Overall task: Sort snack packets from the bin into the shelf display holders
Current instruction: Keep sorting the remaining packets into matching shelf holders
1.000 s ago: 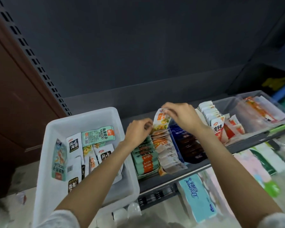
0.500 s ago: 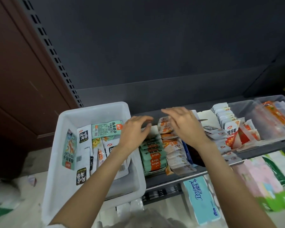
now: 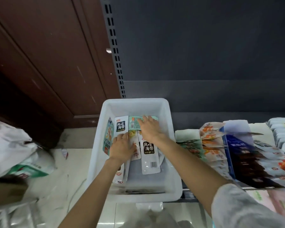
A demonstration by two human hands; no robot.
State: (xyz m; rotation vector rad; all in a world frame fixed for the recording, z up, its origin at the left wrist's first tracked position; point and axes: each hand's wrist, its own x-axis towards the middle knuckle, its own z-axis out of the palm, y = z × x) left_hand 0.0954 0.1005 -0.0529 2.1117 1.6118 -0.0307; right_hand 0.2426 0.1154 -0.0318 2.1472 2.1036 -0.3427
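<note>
The packets lie loose in the white bin [image 3: 169, 145], and the mint one [image 3: 134, 123] at the far wall lies flat with its long axis running left to right, directly under the right hand [image 3: 149, 128], whose spread, nearly straight fingers [image 3: 145, 118] rest on it without pinching it. The left hand [image 3: 122, 148] presses flat on the packets nearer the left wall, beside an upright white packet [image 3: 121, 124]; whether it pinches anything I cannot tell. The shelf holders [image 3: 227, 148] stand well to the right, so the right hand looks better placed to lift.
</note>
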